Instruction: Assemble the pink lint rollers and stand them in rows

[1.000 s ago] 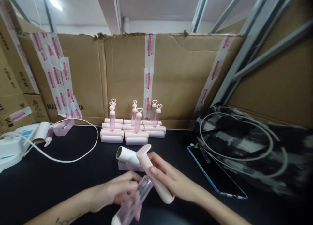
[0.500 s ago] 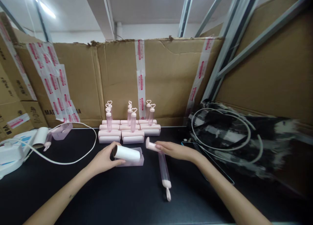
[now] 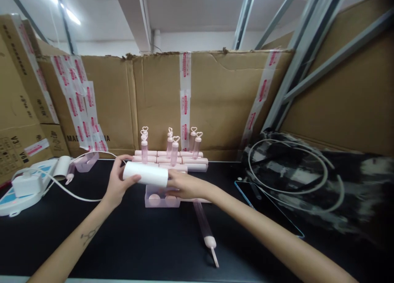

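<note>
My left hand (image 3: 116, 183) grips the left end of a white roll (image 3: 146, 174), lifted just above a clear pink tray (image 3: 161, 199). My right hand (image 3: 184, 185) is at the roll's right end, touching it, with a pink handle piece mostly hidden under it. A clear pink handle with a heart tip (image 3: 205, 229) lies on the black table (image 3: 138, 242), just right of the tray. Behind stand rows of finished pink rollers (image 3: 170, 153) with heart-topped handles upright.
A taped cardboard wall (image 3: 215, 98) closes the back. At the left lie a white device with a cable (image 3: 24, 186), a spare roll (image 3: 63, 168) and a pink tray (image 3: 86, 160). A phone (image 3: 267, 209) and a dark bag with coiled tubing (image 3: 295, 172) are at the right.
My left hand has lifted the white roll out of the pink tray. My right hand moved left from the pink handle piece to the roll's right end. The camera shifted slightly.
</note>
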{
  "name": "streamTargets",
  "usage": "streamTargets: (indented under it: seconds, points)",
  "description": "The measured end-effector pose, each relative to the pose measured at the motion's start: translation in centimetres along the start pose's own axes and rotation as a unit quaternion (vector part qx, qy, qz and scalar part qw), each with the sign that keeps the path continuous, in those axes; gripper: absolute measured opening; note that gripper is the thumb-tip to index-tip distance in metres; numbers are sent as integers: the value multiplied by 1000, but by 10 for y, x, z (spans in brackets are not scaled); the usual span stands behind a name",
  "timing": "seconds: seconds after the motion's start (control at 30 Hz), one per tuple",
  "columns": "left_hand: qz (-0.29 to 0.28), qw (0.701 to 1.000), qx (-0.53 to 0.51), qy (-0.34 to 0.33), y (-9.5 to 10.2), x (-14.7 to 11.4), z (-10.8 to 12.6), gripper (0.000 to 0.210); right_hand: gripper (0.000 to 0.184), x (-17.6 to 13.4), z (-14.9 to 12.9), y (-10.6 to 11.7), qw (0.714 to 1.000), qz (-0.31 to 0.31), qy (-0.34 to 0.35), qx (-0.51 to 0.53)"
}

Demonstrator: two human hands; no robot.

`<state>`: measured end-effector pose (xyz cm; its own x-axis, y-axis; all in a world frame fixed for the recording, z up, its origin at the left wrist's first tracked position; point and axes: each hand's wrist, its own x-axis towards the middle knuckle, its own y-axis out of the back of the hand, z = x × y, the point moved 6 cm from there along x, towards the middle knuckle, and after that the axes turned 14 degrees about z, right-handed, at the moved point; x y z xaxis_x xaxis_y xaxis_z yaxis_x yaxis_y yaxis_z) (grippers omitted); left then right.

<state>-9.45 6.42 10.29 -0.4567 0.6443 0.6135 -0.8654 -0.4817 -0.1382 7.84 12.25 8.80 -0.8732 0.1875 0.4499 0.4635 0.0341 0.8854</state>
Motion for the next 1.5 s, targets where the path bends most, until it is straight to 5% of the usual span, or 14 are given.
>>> streamTargets:
  seconds: [0.13,0.23,0.33,0.5,0.67,0.87,1.07,1.23,1.37,1.5]
  points:
    - [-262,963,64,-18,-31,-38,-3,55,30,32,-2,-31,998,-43,38,2]
    - [-347,926,141,-57,-48,-64,-5,61,24,36,-4,-30,998,-32,47,9]
    - [-338,928,150,-47,-55,-73,-7,55,24,24,-11,-9,999,4,34,25]
    - [-273,954,103,64,-57,-72,-23,52,33,-13,-29,42,973,205,-60,81]
    - [-266,956,84,92,-58,-75,-32,57,56,-38,-69,31,995,91,7,-25]
    - [-281,953,87,75,-58,-78,-27,58,43,-41,-70,27,983,127,-19,-130]
    - [-280,954,86,70,-59,-80,-23,60,38,-42,-69,27,980,177,-91,5]
    - [-266,955,124,43,-55,-77,-21,61,52,-48,-72,20,979,135,-98,118]
    - [-288,938,194,12,-51,-69,-10,65,35,-41,-30,42,935,250,-173,180]
    - [-242,956,166,-2,-40,-48,11,40,20,-15,1,27,994,35,-87,59]
